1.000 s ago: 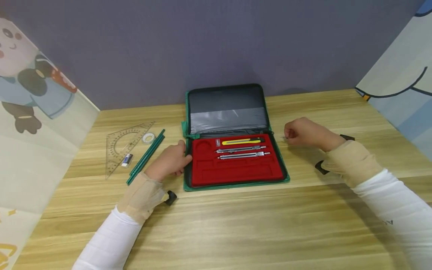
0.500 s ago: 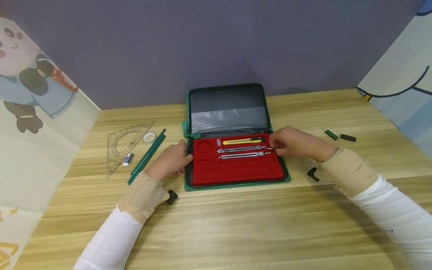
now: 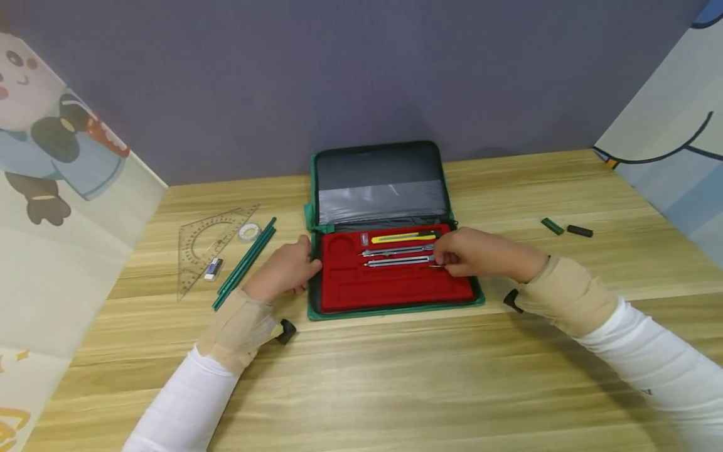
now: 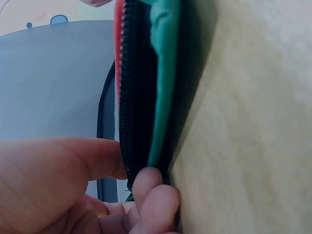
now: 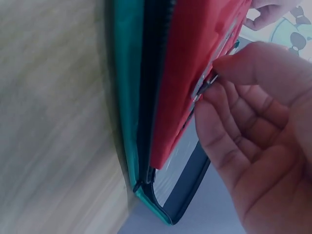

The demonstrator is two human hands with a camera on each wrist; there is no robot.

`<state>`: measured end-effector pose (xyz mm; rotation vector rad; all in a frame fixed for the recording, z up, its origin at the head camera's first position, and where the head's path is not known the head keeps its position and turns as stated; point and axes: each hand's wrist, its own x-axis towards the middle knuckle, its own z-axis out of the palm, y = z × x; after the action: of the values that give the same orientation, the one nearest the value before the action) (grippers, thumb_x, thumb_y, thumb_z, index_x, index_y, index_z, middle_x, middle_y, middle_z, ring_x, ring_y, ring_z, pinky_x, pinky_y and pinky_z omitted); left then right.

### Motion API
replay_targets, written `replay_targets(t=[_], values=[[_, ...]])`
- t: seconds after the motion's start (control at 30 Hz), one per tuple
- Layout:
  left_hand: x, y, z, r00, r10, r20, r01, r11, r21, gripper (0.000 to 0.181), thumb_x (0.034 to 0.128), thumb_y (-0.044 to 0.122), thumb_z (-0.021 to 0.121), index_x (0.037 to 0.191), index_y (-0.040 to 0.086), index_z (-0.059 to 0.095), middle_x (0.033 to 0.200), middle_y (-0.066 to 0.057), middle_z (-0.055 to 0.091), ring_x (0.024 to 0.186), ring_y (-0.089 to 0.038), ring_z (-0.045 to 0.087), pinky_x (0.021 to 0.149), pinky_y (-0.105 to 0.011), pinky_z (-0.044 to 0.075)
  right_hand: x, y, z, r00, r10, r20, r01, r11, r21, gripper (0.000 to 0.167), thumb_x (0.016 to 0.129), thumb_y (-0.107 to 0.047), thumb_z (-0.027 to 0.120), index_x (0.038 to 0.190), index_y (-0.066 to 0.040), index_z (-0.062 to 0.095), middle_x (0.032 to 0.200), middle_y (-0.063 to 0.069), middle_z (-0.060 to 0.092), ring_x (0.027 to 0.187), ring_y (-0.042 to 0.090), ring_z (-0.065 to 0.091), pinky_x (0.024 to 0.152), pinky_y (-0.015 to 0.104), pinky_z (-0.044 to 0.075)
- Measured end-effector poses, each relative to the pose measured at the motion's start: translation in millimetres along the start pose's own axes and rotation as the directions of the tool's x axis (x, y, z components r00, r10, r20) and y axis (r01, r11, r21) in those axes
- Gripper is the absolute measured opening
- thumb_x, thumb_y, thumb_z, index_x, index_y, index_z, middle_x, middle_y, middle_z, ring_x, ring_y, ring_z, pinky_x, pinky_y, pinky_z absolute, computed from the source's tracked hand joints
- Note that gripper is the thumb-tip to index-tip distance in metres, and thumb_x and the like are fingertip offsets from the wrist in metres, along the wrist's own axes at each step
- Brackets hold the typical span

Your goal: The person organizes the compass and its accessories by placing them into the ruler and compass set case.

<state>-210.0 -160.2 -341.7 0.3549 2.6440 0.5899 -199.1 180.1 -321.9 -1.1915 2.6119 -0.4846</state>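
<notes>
An opened green zip case (image 3: 381,169) with a red moulded tray (image 3: 344,279) lies on the table. My left hand (image 3: 287,267) grips the case's left edge; in the left wrist view its thumb (image 4: 105,158) lies against the zip and fingertips meet the green edge. Over the tray's right side, my right hand (image 3: 471,251) pinches a small metal piece (image 5: 208,83) between thumb and finger; its exact kind is unclear. Beside that hand, two silver compasses (image 3: 395,261) lie in the tray below a yellow utility knife (image 3: 403,238). The hand covers their right ends.
Left of the case lie a clear set square (image 3: 189,267), a white tape roll (image 3: 249,232), an eraser (image 3: 213,269) and green pencils (image 3: 243,270). A small green piece (image 3: 552,226) and a black piece (image 3: 580,231) lie to the right. A grey wall stands behind.
My right hand has moved left from the table beside the case to over the tray, carrying the small metal piece. My left hand has stayed on the case's edge.
</notes>
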Motion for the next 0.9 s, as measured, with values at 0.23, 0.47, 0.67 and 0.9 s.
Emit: replay_targets(t=[0.23, 0.47, 0.67, 0.9], values=[[-0.3, -0.6, -0.1, 1.000, 0.001, 0.002, -0.001, 1.000, -0.005, 0.052, 0.0967, 0.023, 0.047, 0.134, -0.008, 0.029, 0.062, -0.009, 0.060, 0.046, -0.017, 0.058, 0.046, -0.028, 0.046, 3.0, 0.7, 3.9, 0.999, -0.017, 0.028, 0.018, 1.000, -0.011, 0.013, 0.080, 0.006, 0.061, 0.084, -0.007, 0.063, 0.076, -0.004, 0.059, 0.066, 0.007, 0.050, 0.061, 0.025, 0.046], [0.0, -0.5, -0.3, 1.000, 0.001, 0.005, -0.001, 1.000, -0.009, 0.054, 0.0967, 0.022, 0.047, 0.136, -0.008, 0.026, 0.063, -0.009, 0.060, 0.047, -0.017, 0.058, 0.047, -0.029, 0.047, 1.9, 4.9, 6.3, 0.999, -0.035, 0.024, 0.036, 0.999, -0.014, 0.015, 0.082, 0.008, 0.063, 0.089, -0.005, 0.066, 0.083, 0.001, 0.064, 0.070, 0.008, 0.054, 0.063, 0.027, 0.049], [-0.9, 0.0, -0.9, 1.000, 0.014, -0.009, -0.014, 1.000, -0.009, 0.043, 0.0961, 0.021, 0.046, 0.127, -0.006, 0.034, 0.061, -0.009, 0.059, 0.045, -0.017, 0.057, 0.046, -0.028, 0.046, -0.2, 3.5, 7.1, 0.999, -0.027, -0.020, 0.027, 1.000, -0.015, 0.018, 0.080, 0.011, 0.064, 0.087, -0.005, 0.067, 0.084, 0.002, 0.066, 0.072, 0.010, 0.057, 0.065, 0.028, 0.051], [-0.9, 0.4, -0.4, 1.000, 0.010, -0.012, -0.010, 1.000, -0.001, 0.030, 0.0962, 0.021, 0.047, 0.114, -0.002, 0.040, 0.061, -0.009, 0.059, 0.045, -0.016, 0.057, 0.046, -0.028, 0.046, -0.7, 0.3, 9.2, 0.998, 0.013, -0.057, -0.014, 1.000, -0.012, 0.018, 0.078, 0.010, 0.067, 0.084, -0.007, 0.069, 0.084, 0.002, 0.068, 0.071, 0.009, 0.057, 0.065, 0.029, 0.051]])
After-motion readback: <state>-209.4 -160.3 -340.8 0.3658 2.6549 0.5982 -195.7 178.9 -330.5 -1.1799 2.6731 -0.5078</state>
